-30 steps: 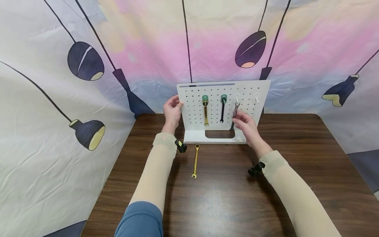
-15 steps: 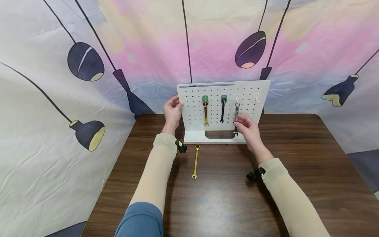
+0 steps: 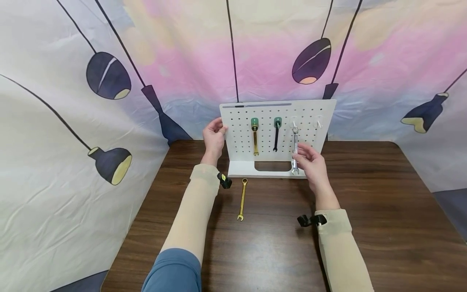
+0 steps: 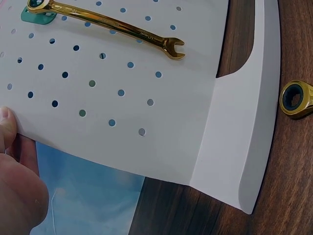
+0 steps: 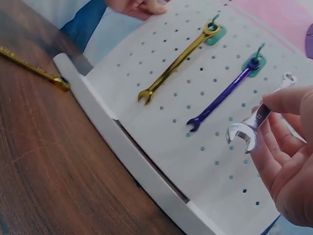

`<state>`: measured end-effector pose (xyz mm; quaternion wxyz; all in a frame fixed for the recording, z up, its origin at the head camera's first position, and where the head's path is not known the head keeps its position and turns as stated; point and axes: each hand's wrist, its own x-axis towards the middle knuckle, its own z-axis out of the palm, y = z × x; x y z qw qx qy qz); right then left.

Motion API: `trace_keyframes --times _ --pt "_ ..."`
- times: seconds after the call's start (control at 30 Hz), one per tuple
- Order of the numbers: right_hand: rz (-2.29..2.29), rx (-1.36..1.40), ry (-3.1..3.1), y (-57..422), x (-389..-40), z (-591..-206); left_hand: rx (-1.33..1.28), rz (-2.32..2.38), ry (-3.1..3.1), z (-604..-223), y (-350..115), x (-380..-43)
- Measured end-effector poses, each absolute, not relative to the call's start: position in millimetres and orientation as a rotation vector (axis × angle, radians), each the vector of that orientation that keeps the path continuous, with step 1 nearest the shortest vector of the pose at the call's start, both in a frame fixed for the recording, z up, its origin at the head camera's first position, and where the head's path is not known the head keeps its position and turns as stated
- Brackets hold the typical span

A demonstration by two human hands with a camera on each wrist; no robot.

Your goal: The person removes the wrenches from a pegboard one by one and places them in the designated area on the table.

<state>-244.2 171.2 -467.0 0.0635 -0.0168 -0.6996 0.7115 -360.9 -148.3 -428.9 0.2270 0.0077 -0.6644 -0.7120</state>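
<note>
A white pegboard stand [image 3: 238,166] stands on the table. My left hand [image 3: 214,137] holds its left edge, thumb on the front and fingers behind. My right hand [image 3: 313,164] pinches a silver combination wrench [image 3: 295,148] between thumb and fingers. The wrench hangs with its open end down, in front of the board's right half. Its ring end is near a clear hook [image 3: 293,121]; I cannot tell whether it touches it. A gold wrench [image 3: 255,142] and a dark wrench [image 3: 276,138], purplish in the right wrist view, hang from green-backed hooks to the left.
Another gold wrench [image 3: 242,199] lies on the brown wooden table [image 3: 270,251] in front of the stand. A second clear hook [image 3: 319,123] bears nothing at the board's right. A printed cloth [image 3: 189,61] hangs behind the table.
My right hand has drawn the silver wrench slightly down and toward me, its lower end swinging right and away from the board. The left hand keeps its hold on the edge.
</note>
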Motion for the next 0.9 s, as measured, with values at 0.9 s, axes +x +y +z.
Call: trace_keyframes --times 0.9 --pt "2.242 -0.045 -2.082 170.6 -224.0 -440.8 0.025 -1.965 -1.808 -426.0 -146.6 -357.4"
